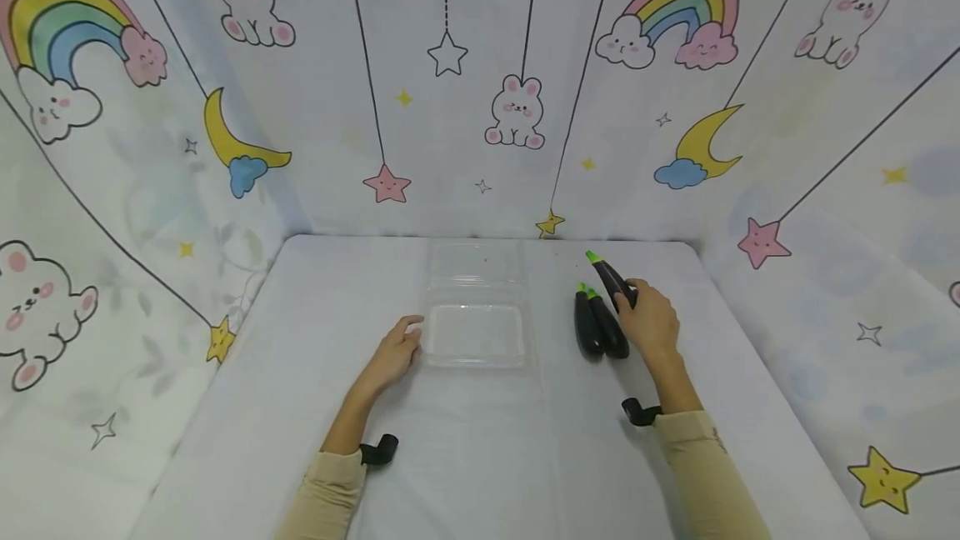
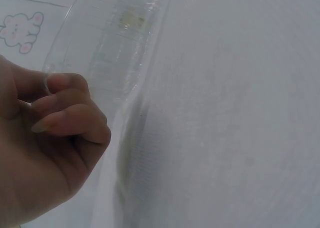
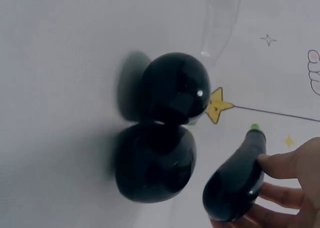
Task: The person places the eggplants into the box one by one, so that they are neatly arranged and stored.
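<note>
In the head view my right hand [image 1: 652,322] grips a dark eggplant [image 1: 611,277] with a green stem end. The right wrist view shows thumb and fingers around this eggplant [image 3: 237,180], lifted off the table. Two more eggplants, a left one [image 1: 587,327] and a right one [image 1: 610,332], lie side by side just left of that hand. At the table's middle stands a clear plastic box [image 1: 476,336], its hinged lid [image 1: 475,263] laid open toward the back. My left hand [image 2: 60,133] pinches the box's left edge between thumb and forefinger, the other fingers curled.
A white cloth covers the table [image 1: 465,457]. Behind and at both sides rise fabric walls [image 1: 322,107] printed with rabbits, stars, moons and rainbows. Each wrist carries a small black camera, such as the one on the right [image 1: 640,412].
</note>
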